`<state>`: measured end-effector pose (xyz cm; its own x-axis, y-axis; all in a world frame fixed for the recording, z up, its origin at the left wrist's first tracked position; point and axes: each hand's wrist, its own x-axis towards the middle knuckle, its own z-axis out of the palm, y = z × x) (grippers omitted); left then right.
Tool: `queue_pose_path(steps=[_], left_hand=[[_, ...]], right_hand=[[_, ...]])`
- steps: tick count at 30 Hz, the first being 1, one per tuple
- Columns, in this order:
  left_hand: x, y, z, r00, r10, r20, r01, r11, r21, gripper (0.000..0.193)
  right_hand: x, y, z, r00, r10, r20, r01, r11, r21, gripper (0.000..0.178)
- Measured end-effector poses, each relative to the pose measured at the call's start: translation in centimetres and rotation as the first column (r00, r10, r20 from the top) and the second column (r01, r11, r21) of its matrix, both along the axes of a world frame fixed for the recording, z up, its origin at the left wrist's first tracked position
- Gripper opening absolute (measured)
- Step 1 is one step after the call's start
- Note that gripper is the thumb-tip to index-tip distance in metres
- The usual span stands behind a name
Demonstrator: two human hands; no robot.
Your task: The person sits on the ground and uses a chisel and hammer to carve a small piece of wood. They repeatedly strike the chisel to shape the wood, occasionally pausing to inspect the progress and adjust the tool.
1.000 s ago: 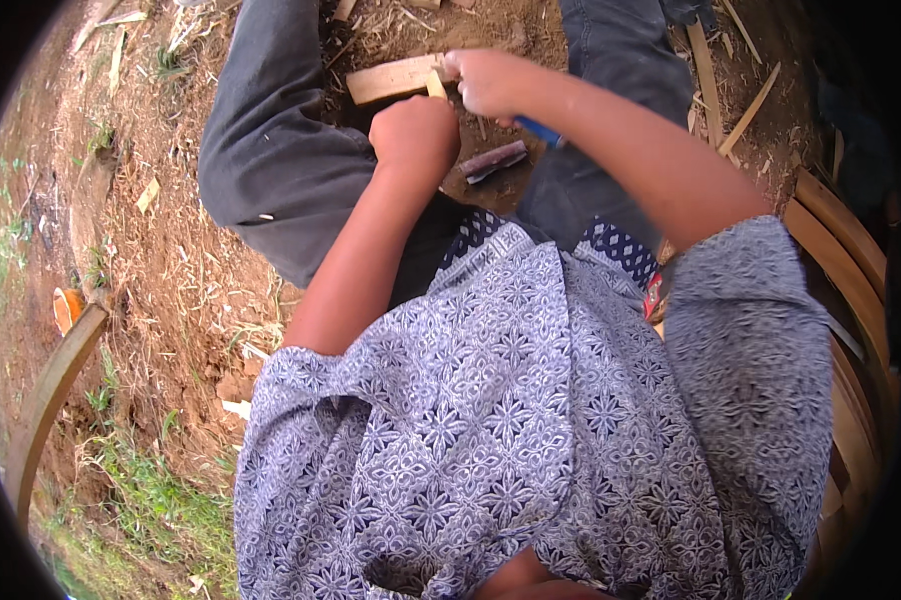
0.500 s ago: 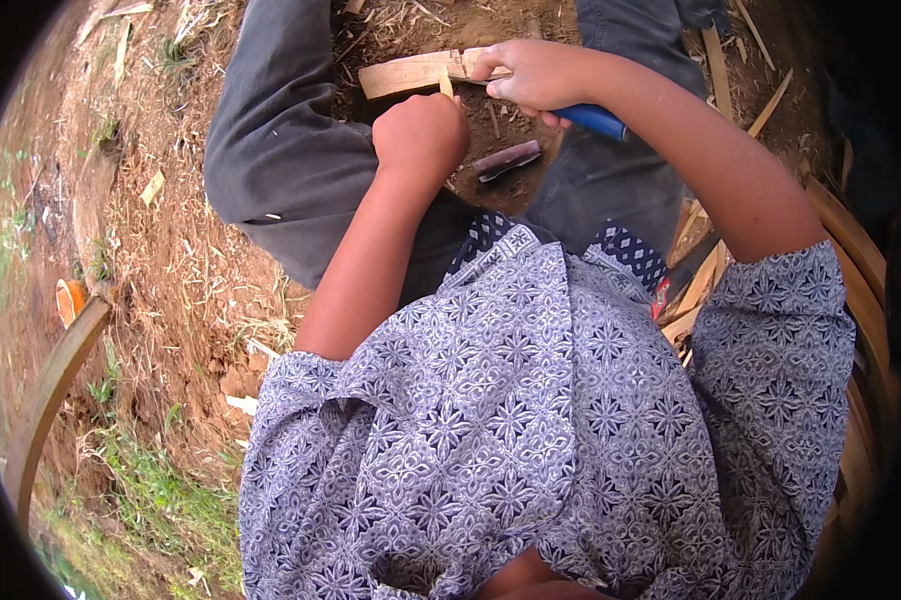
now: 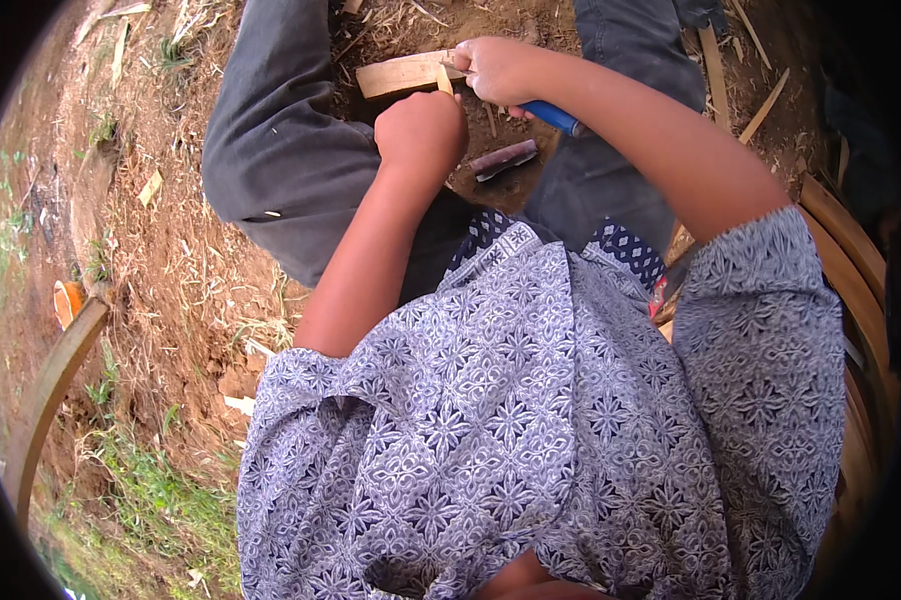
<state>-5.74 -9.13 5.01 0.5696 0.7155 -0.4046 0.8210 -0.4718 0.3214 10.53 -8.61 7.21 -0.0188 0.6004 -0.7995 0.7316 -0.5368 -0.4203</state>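
My left hand [image 3: 423, 133] is closed round a narrow pale wooden strip [image 3: 445, 80], whose end sticks up past the fingers. My right hand [image 3: 498, 74] grips a knife with a blue handle [image 3: 552, 116]; the little of its blade that shows lies against the strip. Behind both hands a pale wooden block [image 3: 399, 76] lies on the ground between my legs, its right end hidden by my right hand. Nearer to me, a dull reddish-brown piece [image 3: 505, 158] with a dark underside rests on the soil; its kind I cannot make out.
My legs in dark trousers [image 3: 271, 150] flank the work spot. Wood shavings and slivers litter the brown soil [image 3: 191, 270]. Curved wooden pieces [image 3: 844, 235] lie at the right. A curved wooden bar [image 3: 56, 375] and an orange object [image 3: 68, 302] are at the left, near grass.
My right hand has drawn left with the knife, bringing the blade against the strip and covering more of the block. My left hand has barely moved.
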Motion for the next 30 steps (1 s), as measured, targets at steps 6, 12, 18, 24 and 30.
queue_pose_path(steps=[6, 12, 18, 24, 30], left_hand=[[-0.5, -0.5, -0.3, 1.000, -0.011, -0.014, 0.011, 1.000, 0.015, 0.035], [-0.6, -0.4, -0.3, 0.996, -0.069, -0.051, 0.070, 0.997, 0.018, 0.026], [-0.7, -0.2, -0.5, 1.000, 0.026, 0.008, -0.026, 0.999, -0.034, 0.044], [-0.5, 0.3, 0.2, 0.993, 0.116, 0.036, -0.112, 0.989, -0.098, 0.049], [-0.7, -0.1, 0.3, 0.997, 0.071, 0.004, -0.070, 0.996, -0.054, 0.043]], right_hand=[[1.9, -0.5, 0.7, 0.997, -0.026, -0.077, 0.026, 1.000, -0.007, 0.040], [1.6, -0.9, 4.8, 0.988, 0.130, -0.083, -0.138, 0.985, -0.106, 0.041], [1.8, -1.5, 3.9, 0.993, 0.080, -0.088, -0.089, 0.991, -0.102, 0.041], [3.1, -0.7, 4.8, 0.995, 0.077, -0.065, -0.082, 0.993, -0.081, 0.041], [2.7, 0.2, 5.2, 0.991, 0.117, -0.068, -0.125, 0.983, -0.131, 0.042]])
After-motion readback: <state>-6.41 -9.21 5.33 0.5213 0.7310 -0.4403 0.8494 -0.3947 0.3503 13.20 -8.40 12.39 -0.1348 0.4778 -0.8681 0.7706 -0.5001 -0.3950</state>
